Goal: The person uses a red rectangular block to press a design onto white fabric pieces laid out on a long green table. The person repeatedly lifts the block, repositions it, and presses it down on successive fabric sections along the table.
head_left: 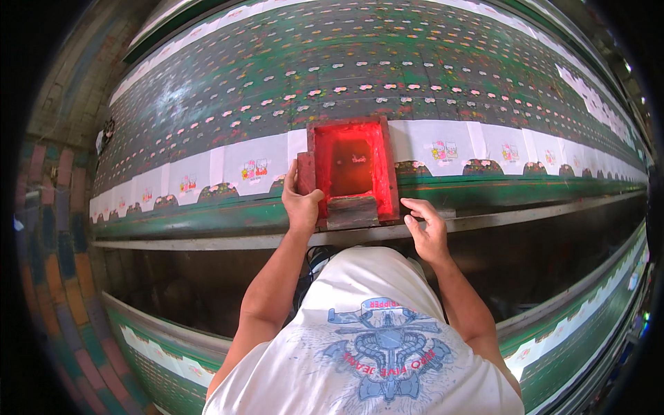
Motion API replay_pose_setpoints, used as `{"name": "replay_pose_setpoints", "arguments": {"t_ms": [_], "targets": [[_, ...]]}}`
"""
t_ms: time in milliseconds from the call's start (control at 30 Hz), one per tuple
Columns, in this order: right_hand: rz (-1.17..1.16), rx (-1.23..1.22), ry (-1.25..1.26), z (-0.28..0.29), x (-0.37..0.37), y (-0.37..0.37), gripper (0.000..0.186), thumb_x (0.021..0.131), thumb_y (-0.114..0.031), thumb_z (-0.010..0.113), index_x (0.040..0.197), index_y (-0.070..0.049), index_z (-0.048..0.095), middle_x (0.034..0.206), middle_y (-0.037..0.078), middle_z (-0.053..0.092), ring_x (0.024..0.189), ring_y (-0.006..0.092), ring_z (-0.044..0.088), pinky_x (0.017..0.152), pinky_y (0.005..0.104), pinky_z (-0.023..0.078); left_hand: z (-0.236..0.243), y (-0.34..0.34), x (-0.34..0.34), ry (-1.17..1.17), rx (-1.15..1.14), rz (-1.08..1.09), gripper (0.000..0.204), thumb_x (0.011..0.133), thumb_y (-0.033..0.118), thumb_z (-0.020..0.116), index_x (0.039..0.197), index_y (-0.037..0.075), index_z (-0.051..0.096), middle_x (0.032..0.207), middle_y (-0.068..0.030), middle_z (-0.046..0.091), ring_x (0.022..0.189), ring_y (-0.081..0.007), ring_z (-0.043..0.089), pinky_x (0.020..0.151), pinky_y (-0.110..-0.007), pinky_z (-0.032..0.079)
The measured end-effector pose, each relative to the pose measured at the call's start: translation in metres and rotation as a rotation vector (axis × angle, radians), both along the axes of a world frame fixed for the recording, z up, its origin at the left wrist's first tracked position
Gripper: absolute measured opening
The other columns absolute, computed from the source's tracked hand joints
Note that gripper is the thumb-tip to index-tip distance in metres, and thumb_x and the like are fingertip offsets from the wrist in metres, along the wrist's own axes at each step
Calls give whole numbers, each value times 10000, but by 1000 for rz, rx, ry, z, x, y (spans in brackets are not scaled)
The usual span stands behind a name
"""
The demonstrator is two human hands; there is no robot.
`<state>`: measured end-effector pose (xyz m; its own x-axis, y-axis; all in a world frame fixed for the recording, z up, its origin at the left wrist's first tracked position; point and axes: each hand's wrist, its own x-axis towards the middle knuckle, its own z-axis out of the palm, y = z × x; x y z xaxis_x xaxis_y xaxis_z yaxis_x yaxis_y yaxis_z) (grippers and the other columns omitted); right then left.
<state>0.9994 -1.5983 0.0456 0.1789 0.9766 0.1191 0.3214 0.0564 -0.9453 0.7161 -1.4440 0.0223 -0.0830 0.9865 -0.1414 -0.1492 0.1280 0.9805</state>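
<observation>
A screen-printing frame point(389, 162) smeared with red ink lies on the near edge of the long green table, over the row of white cloth pieces point(415, 131). My left hand point(302, 206) grips its left side, fingers along a reddish block there and thumb over the near part. Across the frame's near end sits a worn grey-brown squeegee point(352, 214). Just off the frame's near right corner is my right hand point(430, 232), thumb and forefinger apart, with nothing held. The cloth under the frame is mostly hidden, though a faint pale design shows through the red mesh.
White cloth pieces printed with small cartoon figures point(255, 169) run along the table's near edge on both sides. The dark tabletop point(290, 62) carries many ink marks. A metal rail point(207, 243) borders the table. Behind me stands another green table point(162, 377); a paved floor point(66, 277) lies left.
</observation>
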Motion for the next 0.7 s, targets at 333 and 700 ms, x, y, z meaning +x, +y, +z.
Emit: {"name": "replay_pose_setpoints", "arguments": {"t_ms": [333,700], "targets": [[225,228,-174,38,-6,36,272,1005,-25,771,1277,-21,785,1208,181,807,1118,389,757,981,474,600,1,1,-3,3,-16,-7,1073,727,-231,677,1746,-14,418,1589,-181,656,1368,-234,694,1147,-353,573],[494,359,-855,27,-64,75,302,940,-174,784,1231,-94,761,1106,113,749,1039,318,698,939,473,568,-5,0,-6,39,0,-20,1034,783,-159,738,1753,28,434,1592,-145,651,1377,-231,682,1187,-370,549]]}}
